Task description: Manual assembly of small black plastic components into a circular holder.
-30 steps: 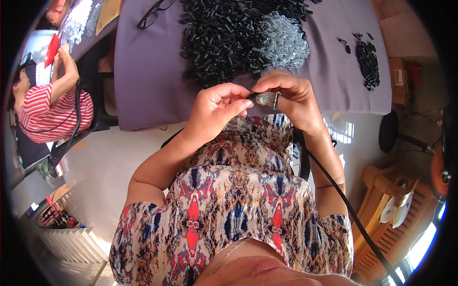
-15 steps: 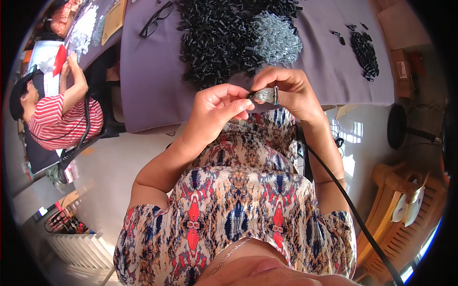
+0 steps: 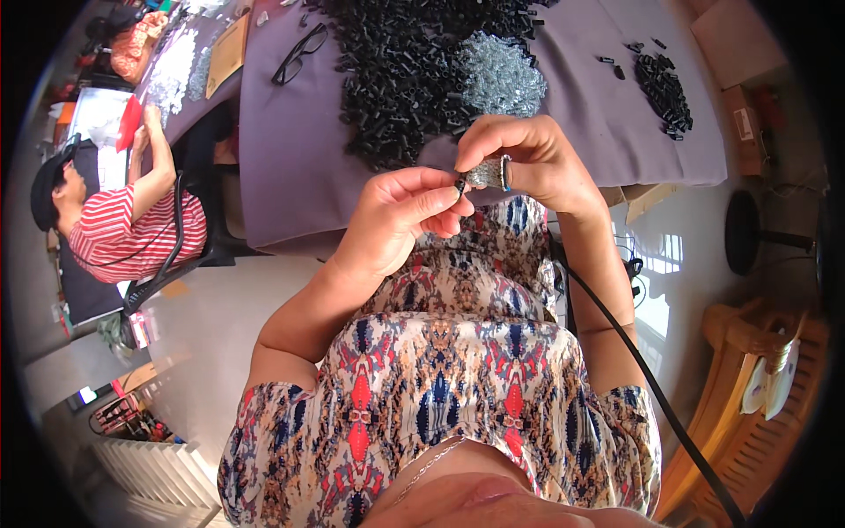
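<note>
Before you on the table [image 3: 290, 167], eyeglasses [image 3: 299, 55] lie left of the tube heap [image 3: 396, 79], a smaller pile [image 3: 664, 95] right.

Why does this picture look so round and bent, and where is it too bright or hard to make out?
Head view: a wide fisheye lens leaves black corners and bows the wooden furniture at lower right; head view: strong light washes out the white pile and glares off the floor; head view: the black piece at the left hand's fingertips is too small for detail.
</note>
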